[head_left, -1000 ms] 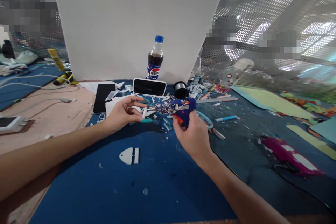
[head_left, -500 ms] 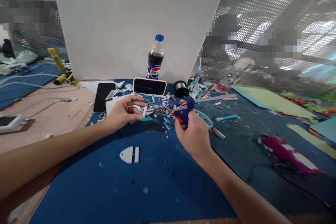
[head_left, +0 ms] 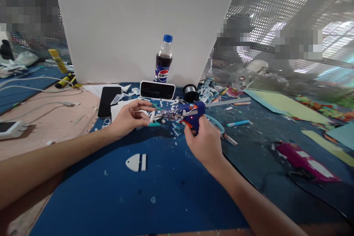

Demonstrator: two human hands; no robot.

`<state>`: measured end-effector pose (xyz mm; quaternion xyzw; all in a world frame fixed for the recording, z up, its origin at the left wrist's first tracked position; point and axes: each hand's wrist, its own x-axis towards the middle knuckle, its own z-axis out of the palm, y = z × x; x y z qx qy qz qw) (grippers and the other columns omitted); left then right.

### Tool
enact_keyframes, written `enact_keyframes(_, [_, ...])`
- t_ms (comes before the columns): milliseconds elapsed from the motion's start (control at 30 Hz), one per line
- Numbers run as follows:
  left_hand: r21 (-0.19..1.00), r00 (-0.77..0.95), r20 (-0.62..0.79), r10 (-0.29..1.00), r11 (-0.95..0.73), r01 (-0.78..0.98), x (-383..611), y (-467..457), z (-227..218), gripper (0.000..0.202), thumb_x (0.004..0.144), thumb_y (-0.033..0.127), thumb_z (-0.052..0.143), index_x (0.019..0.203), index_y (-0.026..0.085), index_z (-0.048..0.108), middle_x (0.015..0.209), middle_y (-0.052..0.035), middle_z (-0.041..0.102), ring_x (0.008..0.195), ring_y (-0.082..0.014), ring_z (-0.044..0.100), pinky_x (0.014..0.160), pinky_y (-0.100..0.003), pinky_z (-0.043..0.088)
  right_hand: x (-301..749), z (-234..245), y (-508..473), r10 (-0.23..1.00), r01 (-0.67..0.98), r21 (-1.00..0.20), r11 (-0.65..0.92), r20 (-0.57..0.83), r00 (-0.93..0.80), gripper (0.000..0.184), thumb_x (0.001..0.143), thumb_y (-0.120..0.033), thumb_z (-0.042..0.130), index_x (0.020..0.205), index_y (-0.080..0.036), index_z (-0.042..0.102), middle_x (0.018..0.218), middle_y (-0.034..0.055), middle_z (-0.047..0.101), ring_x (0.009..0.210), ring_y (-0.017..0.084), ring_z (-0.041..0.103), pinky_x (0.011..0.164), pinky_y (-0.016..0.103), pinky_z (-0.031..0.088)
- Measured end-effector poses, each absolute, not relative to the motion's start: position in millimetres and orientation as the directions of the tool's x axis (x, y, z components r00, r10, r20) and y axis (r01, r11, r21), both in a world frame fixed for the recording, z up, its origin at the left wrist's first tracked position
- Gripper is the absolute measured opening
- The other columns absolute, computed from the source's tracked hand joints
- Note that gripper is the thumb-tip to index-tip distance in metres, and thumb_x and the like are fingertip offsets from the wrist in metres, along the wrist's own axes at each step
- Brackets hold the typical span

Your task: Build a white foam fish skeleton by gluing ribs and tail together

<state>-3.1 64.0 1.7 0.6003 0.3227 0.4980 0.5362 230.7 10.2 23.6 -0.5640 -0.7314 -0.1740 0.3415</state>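
Where we bend over the blue work surface (head_left: 105, 206): two hands are busy, our left hand (head_left: 128, 118) and our right hand (head_left: 206, 138), with one glue gun (head_left: 190, 112) in front of us
Left hand: our thumb and fingers pinch one small white piece (head_left: 152, 117), and two teal tips (head_left: 154, 124) show, one at the thumb, one at a finger
Right hand: our fingers wrap round the handle of the glue gun
Glue gun: one, nozzle pointing left, just beside the small white piece; we cannot tell whether they touch; one red light glows on its side
Loose white parts: two lie nearer us, one rounded triangle (head_left: 133, 163) with one hole, one narrow bar (head_left: 143, 162) just beside it
Phones: two, one dark phone (head_left: 106, 105) lying flat, one white-edged phone (head_left: 157, 90) propped on its long side
Bottle: one cola bottle (head_left: 163, 61), upright, blue-capped, behind the white-edged phone
Spool: one black spool (head_left: 190, 93), right of that phone
Scraps: white scraps (head_left: 211, 91), too many for us to count
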Motion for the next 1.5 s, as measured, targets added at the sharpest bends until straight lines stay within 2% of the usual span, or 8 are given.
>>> enact_keyframes(267, [0.965, 0.301, 0.248, 0.921, -0.208, -0.158, -2, 64, 2, 0.049, 0.056, 0.015, 0.081, 0.100, 0.017, 0.059, 0.101, -0.0071, 0.070, 0.064, -0.0115, 0.066, 0.063, -0.025, 0.059, 231, 24, 11, 0.713, 0.947, -0.156, 0.280, 0.695, -0.096, 0.019, 0.080, -0.028, 0.046, 0.092, -0.015, 0.052, 0.058, 0.0024, 0.053, 0.051, 0.019, 0.052, 0.047, 0.027, 0.033])
enact_keyframes(467, [0.968, 0.298, 0.236, 0.925, -0.196, -0.159, -2, 64, 4, 0.049, 0.055, 0.015, 0.081, 0.099, 0.017, 0.059, 0.100, -0.0071, 0.071, 0.063, -0.0111, 0.066, 0.062, -0.025, 0.058, 230, 25, 10, 0.706, 0.951, -0.133, 0.278, 0.700, -0.108, 0.017, 0.079, -0.026, 0.045, 0.089, -0.015, 0.052, 0.055, 0.0016, 0.051, 0.050, 0.019, 0.052, 0.047, 0.026, 0.033])
enact_keyframes(733, [0.967, 0.294, 0.241, 0.925, -0.205, -0.148, -2, 64, 2, 0.048, 0.056, 0.016, 0.081, 0.099, 0.020, 0.060, 0.101, -0.0061, 0.070, 0.063, -0.0117, 0.065, 0.062, -0.026, 0.058, 230, 23, 10, 0.691, 0.955, -0.106, 0.278, 0.712, -0.122, 0.020, 0.079, -0.025, 0.044, 0.092, -0.013, 0.053, 0.055, 0.0020, 0.053, 0.049, 0.019, 0.052, 0.047, 0.027, 0.034])
enact_keyframes(1233, [0.962, 0.274, 0.268, 0.924, -0.242, -0.128, -3, 64, 3, 0.046, 0.060, 0.020, 0.080, 0.101, 0.018, 0.058, 0.102, -0.0070, 0.069, 0.056, -0.0089, 0.059, 0.051, -0.024, 0.052, 230, 26, 8, 0.651, 0.955, -0.049, 0.293, 0.741, -0.162, 0.015, 0.080, -0.026, 0.048, 0.089, -0.015, 0.053, 0.056, 0.0025, 0.056, 0.049, 0.018, 0.054, 0.046, 0.027, 0.036])
enact_keyframes(1367, [0.954, 0.225, 0.296, 0.928, -0.276, -0.116, -4, 65, 2, 0.049, 0.064, 0.019, 0.078, 0.109, 0.019, 0.058, 0.105, -0.0064, 0.068, 0.055, -0.0071, 0.056, 0.054, -0.023, 0.052, 232, 31, 9, 0.658, 0.957, -0.130, 0.258, 0.750, -0.075, 0.015, 0.077, -0.032, 0.052, 0.082, -0.017, 0.051, 0.059, 0.0029, 0.057, 0.048, 0.017, 0.051, 0.047, 0.027, 0.036])
enact_keyframes(1500, [0.942, 0.181, 0.335, 0.924, -0.325, -0.086, -4, 66, -1, 0.050, 0.066, 0.020, 0.076, 0.112, 0.020, 0.056, 0.107, -0.0067, 0.067, 0.061, -0.0094, 0.059, 0.057, -0.024, 0.054, 246, 42, 20, 0.677, 0.929, -0.340, 0.149, 0.719, 0.154, 0.020, 0.072, -0.038, 0.058, 0.074, -0.021, 0.048, 0.058, 0.0005, 0.054, 0.051, 0.017, 0.050, 0.054, 0.031, 0.040])
